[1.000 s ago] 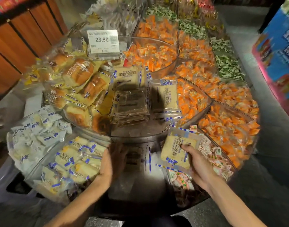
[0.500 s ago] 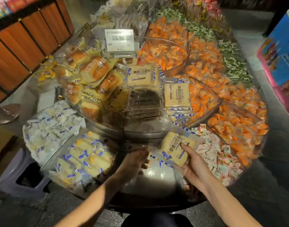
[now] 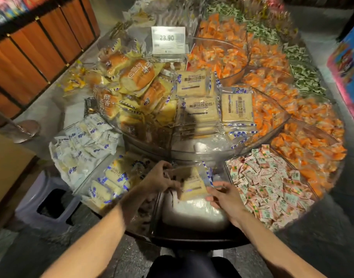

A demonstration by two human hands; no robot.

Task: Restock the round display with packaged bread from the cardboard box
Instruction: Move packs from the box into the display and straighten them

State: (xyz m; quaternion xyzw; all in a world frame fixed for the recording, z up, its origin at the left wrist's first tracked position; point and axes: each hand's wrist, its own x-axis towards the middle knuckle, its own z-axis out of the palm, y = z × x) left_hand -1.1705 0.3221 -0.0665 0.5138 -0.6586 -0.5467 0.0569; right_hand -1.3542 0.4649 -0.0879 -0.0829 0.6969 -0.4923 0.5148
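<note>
The round display (image 3: 192,155) has clear tiered bins. Its upper tier holds flat sliced-bread packets (image 3: 236,107) beside yellow-wrapped buns (image 3: 136,77). In the lower front compartment (image 3: 192,215), with its bare white bottom, one sliced-bread packet (image 3: 194,183) stands tilted between my hands. My left hand (image 3: 162,179) pinches its left edge. My right hand (image 3: 222,195) holds its lower right corner with thumb and fingers. A tan cardboard box (image 3: 8,167) shows at the left edge, its contents out of sight.
White-and-blue cake packets (image 3: 82,143) and yellow rolls (image 3: 112,181) fill the left bins; pink-green sweets (image 3: 268,187) and orange candies (image 3: 312,149) fill the right ones. A price tag (image 3: 168,40) stands on top. A grey stool (image 3: 52,203) sits below the box.
My right hand has carried the bread packet down and left into the front compartment. My left hand has come up from inside the compartment and taken the packet's left edge.
</note>
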